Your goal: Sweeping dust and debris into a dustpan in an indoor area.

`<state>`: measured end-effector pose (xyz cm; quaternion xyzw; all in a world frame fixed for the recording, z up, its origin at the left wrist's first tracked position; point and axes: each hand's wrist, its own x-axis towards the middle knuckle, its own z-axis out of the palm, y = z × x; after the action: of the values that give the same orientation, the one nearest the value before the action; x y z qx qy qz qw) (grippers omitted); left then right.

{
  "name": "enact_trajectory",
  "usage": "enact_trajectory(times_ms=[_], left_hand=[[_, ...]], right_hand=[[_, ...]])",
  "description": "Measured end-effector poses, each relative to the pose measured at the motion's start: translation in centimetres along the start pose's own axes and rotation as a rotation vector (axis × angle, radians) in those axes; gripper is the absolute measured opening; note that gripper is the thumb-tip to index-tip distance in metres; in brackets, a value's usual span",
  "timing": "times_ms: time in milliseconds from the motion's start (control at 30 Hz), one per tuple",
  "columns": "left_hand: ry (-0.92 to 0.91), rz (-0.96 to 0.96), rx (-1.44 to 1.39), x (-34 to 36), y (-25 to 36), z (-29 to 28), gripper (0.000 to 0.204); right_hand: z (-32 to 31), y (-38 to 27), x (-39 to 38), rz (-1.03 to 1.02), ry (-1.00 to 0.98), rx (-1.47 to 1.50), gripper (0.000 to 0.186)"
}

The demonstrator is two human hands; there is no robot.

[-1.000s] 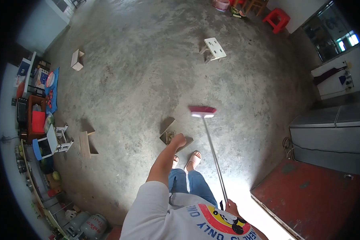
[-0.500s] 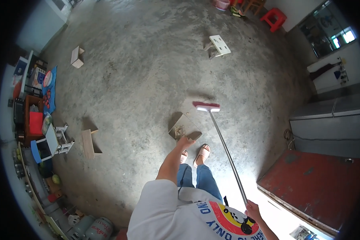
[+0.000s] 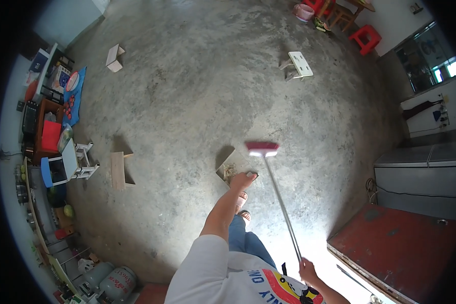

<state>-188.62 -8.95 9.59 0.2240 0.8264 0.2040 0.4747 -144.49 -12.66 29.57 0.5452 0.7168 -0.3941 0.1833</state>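
Note:
My left hand (image 3: 244,180) is closed on the edge of a square dustpan (image 3: 240,161), which holds loose straw-coloured debris (image 3: 230,169) and is low over the concrete floor. My right hand (image 3: 306,267) grips the long metal handle (image 3: 281,202) of a broom at the lower right. The broom's dark red and white head (image 3: 262,148), slightly blurred, is just beyond the dustpan's upper right side. My sandalled feet (image 3: 242,201) are below the dustpan, one ahead of the other.
Small wooden stools (image 3: 117,170) stand at left and back left, a white stool (image 3: 300,65) at back right, near red stools (image 3: 365,39). A cluttered wall side (image 3: 50,130) with gas cylinders (image 3: 114,281) runs left. A grey fridge (image 3: 410,177) and red door panel (image 3: 395,238) are on the right.
The dustpan and my left hand have moved rightward in view since a second ago. The broom head went slightly forward, then back down closer to the dustpan. My feet have shifted into a staggered step.

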Motion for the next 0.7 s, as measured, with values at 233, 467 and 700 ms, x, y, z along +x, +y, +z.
enact_trajectory(times_ms=[233,467,700], left_hand=[[0.102,0.035,0.040,-1.1,-3.1,0.6,0.067],[0.219,0.398,0.546,-8.2,-16.8,-0.3,0.037],[0.662,-0.173,-0.185,-22.6,-22.9,-3.7,0.048]], right_hand=[[-7.9,-1.0,-14.3,0.780,-0.211,0.672,0.015],[-3.5,7.3,-16.3,0.088,-0.063,0.562,0.043],[7.9,15.4,1.5,-0.390,0.109,0.315,0.048]])
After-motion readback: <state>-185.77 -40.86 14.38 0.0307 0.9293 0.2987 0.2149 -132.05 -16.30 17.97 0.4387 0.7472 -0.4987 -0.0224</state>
